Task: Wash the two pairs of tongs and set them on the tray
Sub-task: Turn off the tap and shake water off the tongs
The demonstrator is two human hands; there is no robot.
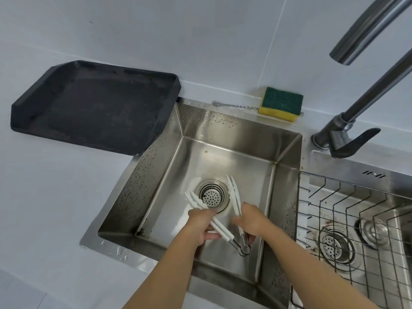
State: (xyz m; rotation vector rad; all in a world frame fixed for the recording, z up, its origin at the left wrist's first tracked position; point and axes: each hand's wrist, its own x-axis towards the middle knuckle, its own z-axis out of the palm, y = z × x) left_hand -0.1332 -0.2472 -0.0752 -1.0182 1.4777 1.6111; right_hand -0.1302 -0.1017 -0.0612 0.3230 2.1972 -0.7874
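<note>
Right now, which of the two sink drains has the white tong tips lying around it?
The drain in the left basin, between both tongs' white tips. The other drain sits under the wire rack, untouched.

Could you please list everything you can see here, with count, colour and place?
tongs: two, white with metal ends, in the left sink, one per hand
tray: one, black, counter left of sink
sponge: one, yellow and green, behind sink
sink: one, steel, centre
faucet: one, steel, right rear
wire rack: one, right basin
left hand: holds tongs
right hand: holds tongs
</note>
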